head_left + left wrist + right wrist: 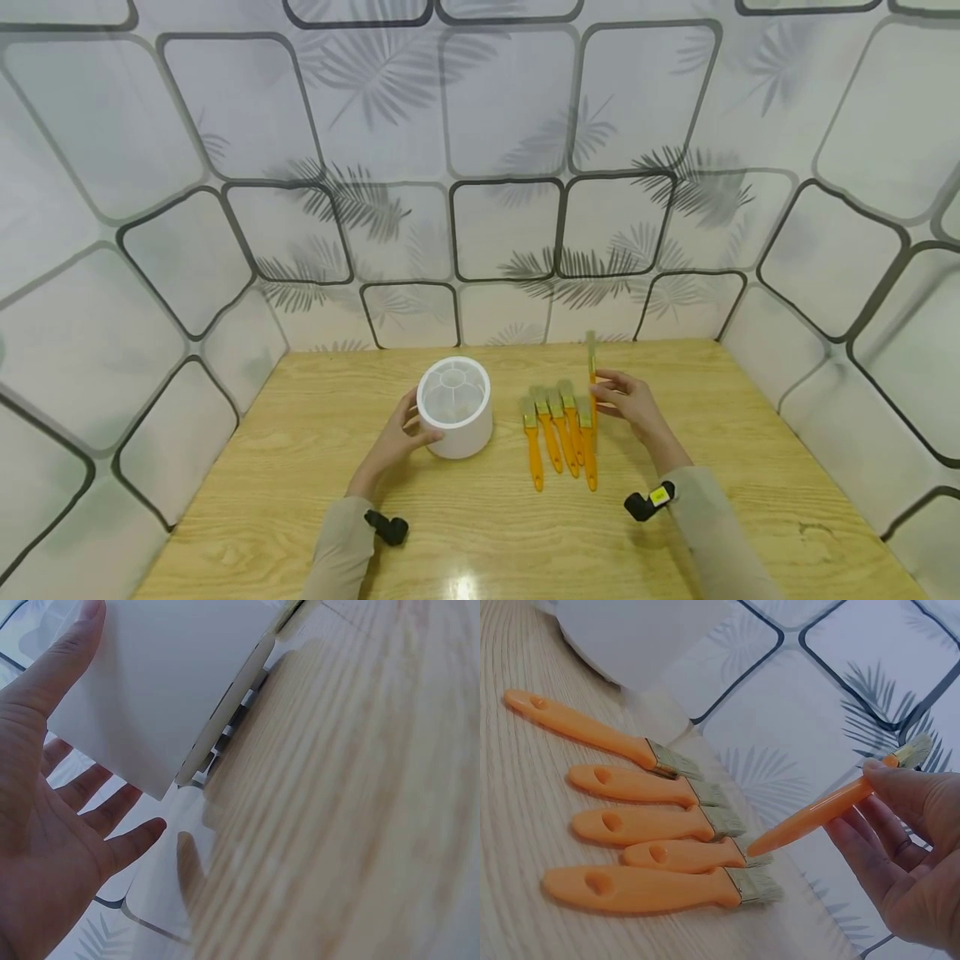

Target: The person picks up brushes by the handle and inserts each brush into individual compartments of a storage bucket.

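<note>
My left hand (pixel 397 437) holds a white round organizer (pixel 462 437) with several compartments inside its top. In the left wrist view the thumb lies on the organizer's smooth wall (pixel 172 682), and the other fingers reach round its far side. My right hand (pixel 633 408) pinches a paintbrush (pixel 810 820) by its orange handle, thumb against fingers. That brush is upright above the table, bristles up. Just left of it, several more orange-handled paintbrushes (pixel 641 891) lie side by side on the wood, bristles toward the back wall.
The wooden table (pixel 270 500) ends at a patterned wall covering (pixel 506 229) at the back, with similar panels on both sides. The loose brushes lie between the organizer and my right hand. A small black camera sits on each wrist.
</note>
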Demonstrator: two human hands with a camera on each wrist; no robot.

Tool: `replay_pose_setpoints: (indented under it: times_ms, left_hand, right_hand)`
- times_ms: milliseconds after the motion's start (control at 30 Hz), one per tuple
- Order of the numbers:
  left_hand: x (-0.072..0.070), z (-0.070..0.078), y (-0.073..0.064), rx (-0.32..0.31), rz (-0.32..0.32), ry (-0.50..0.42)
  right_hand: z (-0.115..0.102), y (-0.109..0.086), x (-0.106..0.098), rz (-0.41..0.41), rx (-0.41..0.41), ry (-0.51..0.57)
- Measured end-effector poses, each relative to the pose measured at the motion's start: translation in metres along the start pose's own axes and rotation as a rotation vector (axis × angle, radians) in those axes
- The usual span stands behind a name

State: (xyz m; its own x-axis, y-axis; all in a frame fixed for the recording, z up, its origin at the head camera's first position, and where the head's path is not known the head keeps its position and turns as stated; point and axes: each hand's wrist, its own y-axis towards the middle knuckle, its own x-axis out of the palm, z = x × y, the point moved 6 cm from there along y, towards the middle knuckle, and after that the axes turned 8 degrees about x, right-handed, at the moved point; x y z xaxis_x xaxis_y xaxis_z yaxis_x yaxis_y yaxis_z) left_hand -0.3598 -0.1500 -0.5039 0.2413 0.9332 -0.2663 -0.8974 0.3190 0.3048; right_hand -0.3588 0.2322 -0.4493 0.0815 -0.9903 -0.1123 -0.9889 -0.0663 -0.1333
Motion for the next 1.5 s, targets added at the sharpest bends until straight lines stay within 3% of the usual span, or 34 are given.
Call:
replay_pose_setpoints:
  times_ms: [500,767,1000,1200,1500]
  left_hand:
    - [0.001,0.002,-0.001,-0.019,0.005,-0.02]
    - [0.002,0.023,-0.004,-0.01,-0.022,-0.049]
    - [0.0,0.0,0.0,-0.013,0.01,-0.022]
    - [0.0,-0.002,0.0,-0.011,0.008,-0.022]
    - [0.003,0.024,-0.003,-0.029,-0.036,-0.065]
  right_hand:
    - [-0.012,-0.002,0.008,0.001,-0.021,0.015]
    - [-0.009,0.009,0.01,-0.004,-0.044,0.06]
    - [-0.002,0.02,0.012,0.013,-0.063,0.063]
    - [-0.004,0.02,0.014,0.037,-0.092,0.092]
    - [-0.007,0.019,0.023,0.035,-0.099,0.112]
